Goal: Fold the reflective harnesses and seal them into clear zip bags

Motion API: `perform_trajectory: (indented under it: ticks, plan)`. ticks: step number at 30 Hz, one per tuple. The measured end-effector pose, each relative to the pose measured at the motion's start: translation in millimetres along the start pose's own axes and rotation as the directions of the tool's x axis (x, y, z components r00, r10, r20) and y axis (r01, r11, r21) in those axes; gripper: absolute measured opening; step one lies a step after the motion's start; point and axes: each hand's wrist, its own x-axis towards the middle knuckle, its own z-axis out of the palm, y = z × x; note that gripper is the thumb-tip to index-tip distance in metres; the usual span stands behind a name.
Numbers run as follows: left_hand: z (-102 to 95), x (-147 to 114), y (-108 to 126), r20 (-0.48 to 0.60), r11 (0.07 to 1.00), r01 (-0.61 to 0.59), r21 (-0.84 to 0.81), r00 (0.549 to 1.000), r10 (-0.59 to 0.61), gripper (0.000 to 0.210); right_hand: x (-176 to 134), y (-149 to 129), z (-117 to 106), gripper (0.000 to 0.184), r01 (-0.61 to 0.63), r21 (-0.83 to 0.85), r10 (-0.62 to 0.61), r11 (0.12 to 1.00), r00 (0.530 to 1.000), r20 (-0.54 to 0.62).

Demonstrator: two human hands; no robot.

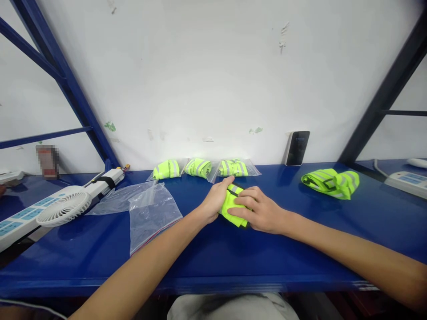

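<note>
Between my two hands, at the middle of the blue table [213,262], is a folded neon-yellow reflective vest [235,212] with dark edging. My left hand [216,199] grips its left side, thumb along the top. From the right, my right hand [262,209] has its fingers bent over the bundle. Behind them, along the wall, three more yellow vests lie in clear bags: a left one [167,170], a middle one [198,167] and a right one [232,167]. Clear zip bags [151,213] lie flat to the left of my left forearm.
Another loosely bundled yellow vest [330,183] lies at the right. A black-fronted device [298,149] leans on the wall. At left are a white fan [65,209] and a power strip [23,218]; another strip [408,182] is at far right. Blue rack posts [71,93] rise at the sides.
</note>
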Motion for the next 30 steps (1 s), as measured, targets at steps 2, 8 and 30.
perform_trajectory:
  ticks: [2,8,30]
  plan:
    - [-1.2,0,-1,-0.039,0.987,-0.139,0.082,0.989,0.143,0.045,-1,1,1,0.03,-0.024,0.019,0.024,1.0,1.0,-0.01]
    - [-4.9,-8,-6,0.082,0.715,-0.508,0.48,0.838,0.54,0.041,-6,8,4,0.031,-0.043,0.107,0.042,0.993,0.999,0.011]
    - [-17.4,1,-1,0.156,0.396,-0.682,0.615,0.598,0.787,0.046,-8,5,9,0.045,-0.349,0.325,0.31,0.879,0.936,0.167]
